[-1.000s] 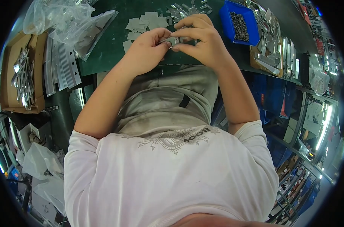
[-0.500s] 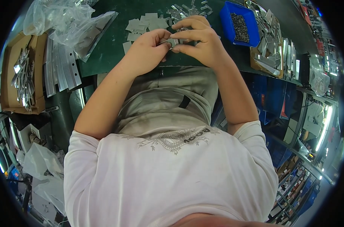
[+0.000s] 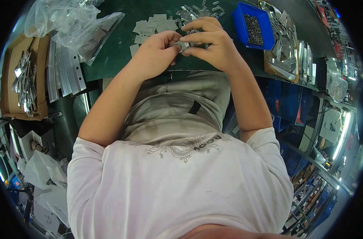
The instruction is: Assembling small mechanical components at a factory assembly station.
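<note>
Over the near edge of the green table, my two hands meet at a small, thin grey metal piece. My left hand is closed, its thumb and curled fingers pinching the piece's left end. At the other end, the thumb and index finger of my right hand close on it, while the other fingers arch above. My fingers cover much of the piece, so its full shape is hidden. Flat pale square plates lie just beyond my left hand. Small shiny metal parts are scattered behind my right hand.
A blue bin of small dark fasteners stands to the right, beside a carton of metal strips. On the left are clear plastic bags, stacked long metal strips and a cardboard box holding metal parts.
The small metal piece and the fingertips on it have shifted very slightly. Both arms and everything on the table stay where they were.
</note>
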### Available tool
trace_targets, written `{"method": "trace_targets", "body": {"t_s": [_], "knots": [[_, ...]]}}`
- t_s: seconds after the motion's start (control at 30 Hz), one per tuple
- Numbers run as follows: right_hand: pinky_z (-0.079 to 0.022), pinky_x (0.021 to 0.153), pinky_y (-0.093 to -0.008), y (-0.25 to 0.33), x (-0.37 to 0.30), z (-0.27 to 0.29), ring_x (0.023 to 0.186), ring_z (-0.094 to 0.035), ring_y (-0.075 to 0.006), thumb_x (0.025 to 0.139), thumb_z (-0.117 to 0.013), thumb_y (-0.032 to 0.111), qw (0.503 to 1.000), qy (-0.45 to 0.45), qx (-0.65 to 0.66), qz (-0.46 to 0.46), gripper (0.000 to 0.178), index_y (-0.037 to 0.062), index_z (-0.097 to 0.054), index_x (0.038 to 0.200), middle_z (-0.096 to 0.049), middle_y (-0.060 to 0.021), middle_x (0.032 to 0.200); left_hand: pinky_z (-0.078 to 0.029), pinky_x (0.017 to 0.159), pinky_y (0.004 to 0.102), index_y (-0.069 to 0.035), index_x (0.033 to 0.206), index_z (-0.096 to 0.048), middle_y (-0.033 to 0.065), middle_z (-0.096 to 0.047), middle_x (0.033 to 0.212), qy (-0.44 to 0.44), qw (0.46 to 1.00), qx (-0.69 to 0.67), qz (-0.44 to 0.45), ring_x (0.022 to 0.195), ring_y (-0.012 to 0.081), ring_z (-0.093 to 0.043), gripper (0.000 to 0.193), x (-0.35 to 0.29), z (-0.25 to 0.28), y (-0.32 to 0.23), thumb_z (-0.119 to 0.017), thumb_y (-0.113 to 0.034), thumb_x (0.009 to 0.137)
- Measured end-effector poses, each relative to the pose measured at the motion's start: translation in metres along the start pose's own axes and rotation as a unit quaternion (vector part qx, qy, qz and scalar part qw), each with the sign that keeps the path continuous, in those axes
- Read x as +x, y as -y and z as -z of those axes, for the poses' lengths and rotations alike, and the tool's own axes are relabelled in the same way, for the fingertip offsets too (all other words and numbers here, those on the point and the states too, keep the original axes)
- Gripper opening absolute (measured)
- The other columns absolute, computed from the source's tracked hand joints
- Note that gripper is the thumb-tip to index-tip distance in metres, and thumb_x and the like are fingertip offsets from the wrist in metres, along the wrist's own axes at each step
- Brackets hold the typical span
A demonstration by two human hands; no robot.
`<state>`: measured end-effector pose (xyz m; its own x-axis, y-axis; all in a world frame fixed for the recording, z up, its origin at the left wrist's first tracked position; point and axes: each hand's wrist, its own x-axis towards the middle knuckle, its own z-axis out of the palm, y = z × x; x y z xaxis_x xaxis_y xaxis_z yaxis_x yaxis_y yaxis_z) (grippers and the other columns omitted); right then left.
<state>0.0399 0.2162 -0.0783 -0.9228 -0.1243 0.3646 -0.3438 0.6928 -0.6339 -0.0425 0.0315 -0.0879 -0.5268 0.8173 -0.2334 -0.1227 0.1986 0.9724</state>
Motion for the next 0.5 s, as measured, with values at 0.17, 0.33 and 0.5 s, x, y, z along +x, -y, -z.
{"method": "trace_targets", "body": {"t_s": [0.17,0.33,0.5], "knots": [[-0.049,0.072,-0.0249,-0.0028,-0.0023,-0.0019,0.104,-0.054,-0.0165,0.067,-0.077,0.001,0.998,-0.01,0.021,-0.065,0.027,0.0096,-0.074,0.093,-0.063,-0.0049,0.114,-0.043,0.058,0.021,0.001,0.111,-0.057,0.0013,-0.063,0.084,-0.014,1.0,-0.003,-0.003,0.062,0.0057,-0.051,0.023,0.0015,0.0015,0.0047,-0.052,-0.008,0.091],[-0.047,0.072,-0.0249,0.0007,-0.0042,-0.0003,0.094,-0.058,-0.0146,0.068,-0.076,0.001,0.995,-0.018,0.049,-0.081,0.033,0.0093,-0.072,0.1,-0.062,-0.005,0.115,-0.046,0.06,0.0221,0.0,0.111,-0.058,0.0033,-0.067,0.087,-0.016,1.0,-0.02,-0.002,0.063,0.0064,-0.053,0.024,0.0034,0.0004,0.0071,-0.052,-0.009,0.09],[-0.049,0.076,-0.0261,0.0058,-0.002,0.0063,0.096,-0.06,-0.0151,0.068,-0.076,0.002,0.995,-0.032,0.033,-0.086,0.037,0.0086,-0.069,0.104,-0.062,-0.0052,0.115,-0.046,0.06,0.0222,0.001,0.111,-0.058,0.003,-0.067,0.086,-0.02,1.0,-0.02,0.002,0.063,0.0067,-0.053,0.024,0.0024,0.0014,0.0048,-0.051,-0.009,0.09]]}}
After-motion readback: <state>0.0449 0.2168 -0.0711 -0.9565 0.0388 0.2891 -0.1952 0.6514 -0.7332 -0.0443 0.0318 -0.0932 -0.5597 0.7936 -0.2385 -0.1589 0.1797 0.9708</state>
